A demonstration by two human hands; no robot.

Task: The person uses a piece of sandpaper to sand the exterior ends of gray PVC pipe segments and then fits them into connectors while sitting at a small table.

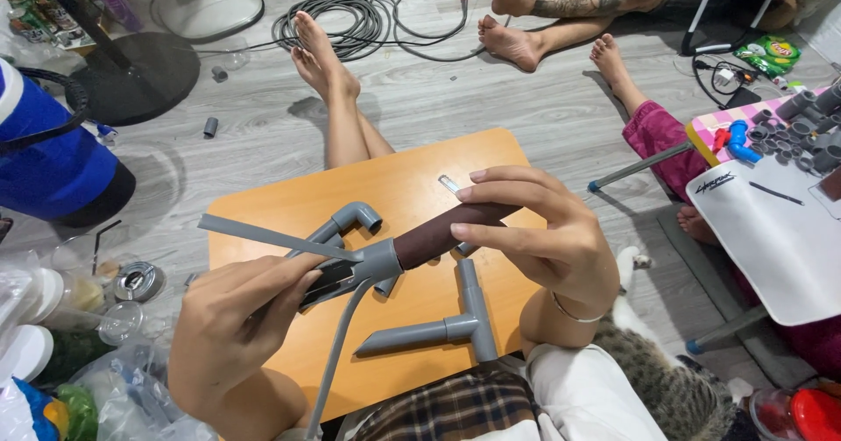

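Above the orange worktop (289, 209), the left hand (232, 336) grips a grey pipe assembly (363, 261) at its joint. The right hand (547, 239) closes around a dark brown roll (438, 235) fitted onto it. A grey T-shaped pipe (455, 323) lies just beneath.

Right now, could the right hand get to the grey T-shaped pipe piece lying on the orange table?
Probably not freely: the right hand is busy pinching a dark brown roll. The grey T-shaped pipe piece lies just below it on the orange table, with nothing between.
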